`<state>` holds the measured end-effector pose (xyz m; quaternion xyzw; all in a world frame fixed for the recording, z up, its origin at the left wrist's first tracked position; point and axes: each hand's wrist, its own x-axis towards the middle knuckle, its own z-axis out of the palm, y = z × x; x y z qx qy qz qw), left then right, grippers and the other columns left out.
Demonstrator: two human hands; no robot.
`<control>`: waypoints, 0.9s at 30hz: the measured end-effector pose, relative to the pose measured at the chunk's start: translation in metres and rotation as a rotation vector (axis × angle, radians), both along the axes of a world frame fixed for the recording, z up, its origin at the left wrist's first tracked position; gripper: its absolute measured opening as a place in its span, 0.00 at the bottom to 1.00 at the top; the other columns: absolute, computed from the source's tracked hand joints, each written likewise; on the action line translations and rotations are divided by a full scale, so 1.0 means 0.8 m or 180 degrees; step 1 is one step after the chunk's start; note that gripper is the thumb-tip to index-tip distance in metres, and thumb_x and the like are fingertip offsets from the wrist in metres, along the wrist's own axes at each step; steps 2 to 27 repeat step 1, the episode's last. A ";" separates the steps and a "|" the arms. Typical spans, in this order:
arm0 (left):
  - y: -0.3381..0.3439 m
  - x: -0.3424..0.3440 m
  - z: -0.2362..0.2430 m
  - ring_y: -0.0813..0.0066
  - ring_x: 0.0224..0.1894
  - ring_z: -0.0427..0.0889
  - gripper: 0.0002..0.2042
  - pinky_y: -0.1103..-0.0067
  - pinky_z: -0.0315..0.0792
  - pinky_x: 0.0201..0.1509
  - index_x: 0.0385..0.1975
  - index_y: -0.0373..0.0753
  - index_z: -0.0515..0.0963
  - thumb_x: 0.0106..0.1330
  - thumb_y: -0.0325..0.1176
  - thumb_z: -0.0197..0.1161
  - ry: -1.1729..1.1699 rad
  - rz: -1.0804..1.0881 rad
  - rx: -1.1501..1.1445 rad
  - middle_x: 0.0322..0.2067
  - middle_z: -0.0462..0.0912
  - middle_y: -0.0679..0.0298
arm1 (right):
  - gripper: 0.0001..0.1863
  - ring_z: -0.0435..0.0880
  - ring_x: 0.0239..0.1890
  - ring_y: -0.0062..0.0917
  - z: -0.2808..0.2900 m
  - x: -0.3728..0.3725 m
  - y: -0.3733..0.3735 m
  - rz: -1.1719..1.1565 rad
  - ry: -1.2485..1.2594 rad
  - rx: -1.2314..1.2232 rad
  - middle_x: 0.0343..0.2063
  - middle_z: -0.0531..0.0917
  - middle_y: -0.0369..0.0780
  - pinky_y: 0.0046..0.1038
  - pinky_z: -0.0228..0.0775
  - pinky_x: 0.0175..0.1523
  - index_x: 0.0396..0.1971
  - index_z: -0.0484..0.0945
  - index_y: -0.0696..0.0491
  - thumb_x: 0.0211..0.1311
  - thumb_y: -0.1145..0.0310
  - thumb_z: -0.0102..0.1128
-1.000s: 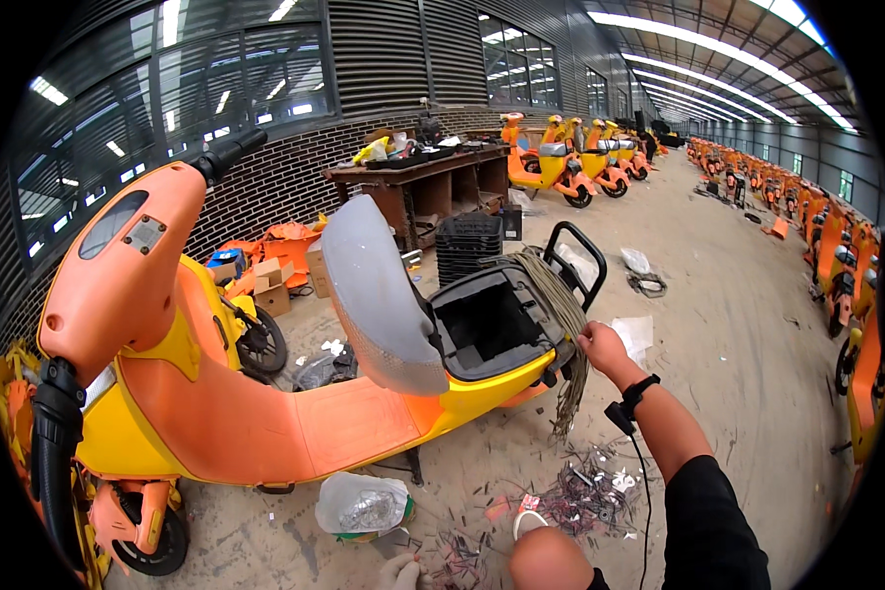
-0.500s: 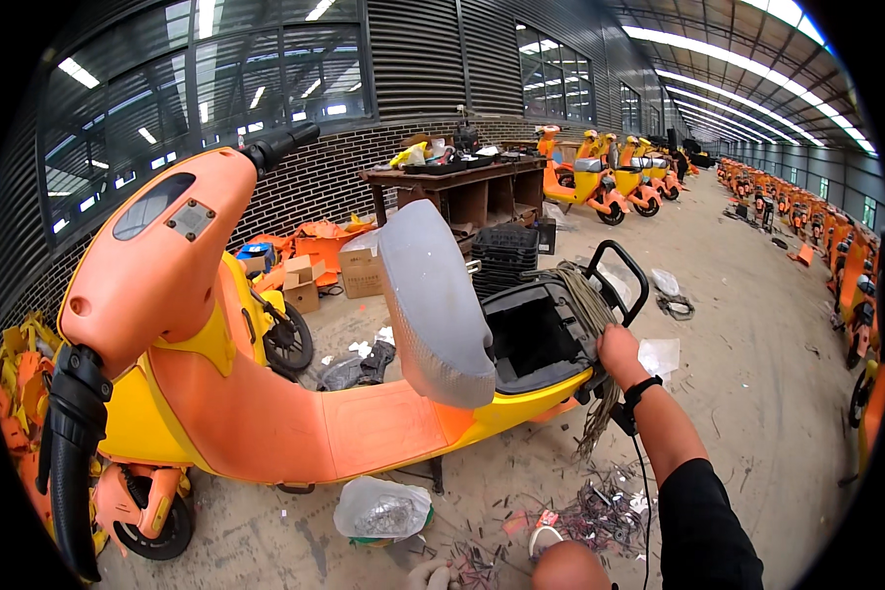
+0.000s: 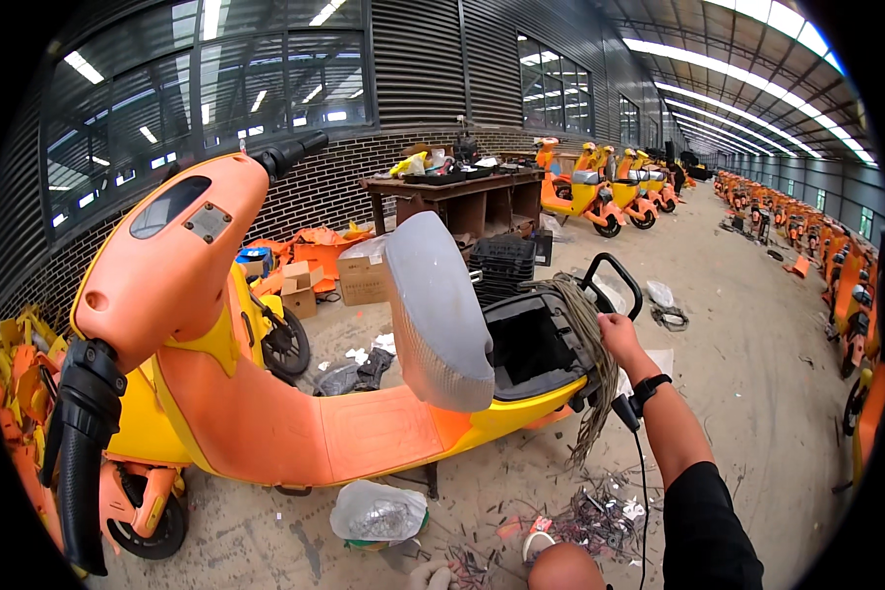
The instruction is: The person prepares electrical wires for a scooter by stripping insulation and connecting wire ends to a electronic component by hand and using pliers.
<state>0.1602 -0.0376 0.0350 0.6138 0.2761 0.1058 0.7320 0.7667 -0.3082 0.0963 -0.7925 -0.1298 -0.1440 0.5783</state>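
Observation:
An orange and yellow scooter [image 3: 379,428] stands before me, its grey seat [image 3: 441,305] tipped up from the dark storage box [image 3: 536,344]. Over the rear of the box, below the black grab rail [image 3: 615,265], drapes a bundle of thin olive-grey strands [image 3: 590,413]. My right hand [image 3: 622,339], with a black wristband, has its fingers closed on the upper strands. A black handle-like piece [image 3: 625,413] with a cord hangs beneath the wrist. At the lower edge, what looks like my gloved left hand [image 3: 431,576] shows only in part, its fingers mostly cut off.
Below the scooter sits a container lined with a clear plastic bag [image 3: 379,511]. Dark scraps [image 3: 600,521] litter the floor near my knee. Behind are a cluttered workbench [image 3: 452,187], black crates [image 3: 501,264] and cardboard boxes [image 3: 364,280]. Rows of scooters [image 3: 787,221] line the right side.
My right hand has moved slightly up, staying at the strands. The view has shifted a little; the scooter and its raised seat stay put.

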 end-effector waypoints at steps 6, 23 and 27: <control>0.008 -0.005 -0.010 0.74 0.42 0.79 0.11 0.78 0.75 0.49 0.50 0.36 0.79 0.73 0.32 0.57 -0.0002 0.0062 0.0129 0.42 0.81 0.60 | 0.18 0.80 0.18 0.28 0.017 -0.037 0.036 0.0347 0.0465 0.0204 0.20 0.81 0.41 0.30 0.71 0.24 0.47 0.75 0.60 0.73 0.58 0.56; 0.008 -0.005 -0.010 0.74 0.42 0.79 0.11 0.78 0.75 0.49 0.50 0.36 0.79 0.73 0.32 0.57 -0.0002 0.0062 0.0129 0.42 0.81 0.60 | 0.18 0.80 0.18 0.28 0.017 -0.037 0.036 0.0347 0.0465 0.0204 0.20 0.81 0.41 0.30 0.71 0.24 0.47 0.75 0.60 0.73 0.58 0.56; 0.008 -0.005 -0.010 0.74 0.42 0.79 0.11 0.78 0.75 0.49 0.50 0.36 0.79 0.73 0.32 0.57 -0.0002 0.0062 0.0129 0.42 0.81 0.60 | 0.18 0.80 0.18 0.28 0.017 -0.037 0.036 0.0347 0.0465 0.0204 0.20 0.81 0.41 0.30 0.71 0.24 0.47 0.75 0.60 0.73 0.58 0.56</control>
